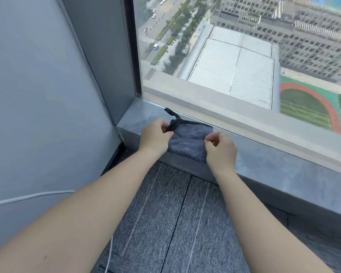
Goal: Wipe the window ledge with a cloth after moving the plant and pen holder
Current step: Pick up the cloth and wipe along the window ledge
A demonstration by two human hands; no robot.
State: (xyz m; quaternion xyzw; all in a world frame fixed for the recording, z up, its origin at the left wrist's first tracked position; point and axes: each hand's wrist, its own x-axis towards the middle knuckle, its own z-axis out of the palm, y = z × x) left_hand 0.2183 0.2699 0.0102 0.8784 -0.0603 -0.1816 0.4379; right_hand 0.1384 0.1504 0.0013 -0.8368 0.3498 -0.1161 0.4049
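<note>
A grey terry cloth point(187, 140) with dark edging lies on the grey window ledge point(274, 166), near its left corner, its front edge hanging slightly over the ledge. A dark loop sticks out from its far left corner toward the glass. My left hand point(156, 134) pinches the cloth's dark left edge. My right hand point(220, 150) sits at the cloth's right edge with fingers curled; whether it holds the cloth is unclear. No plant or pen holder is in view.
The window glass point(234, 56) rises straight from the ledge's far edge. A grey wall panel point(37, 95) closes the ledge on the left. Grey carpet point(175, 223) lies below, with a white cable point(28, 198) along the wall.
</note>
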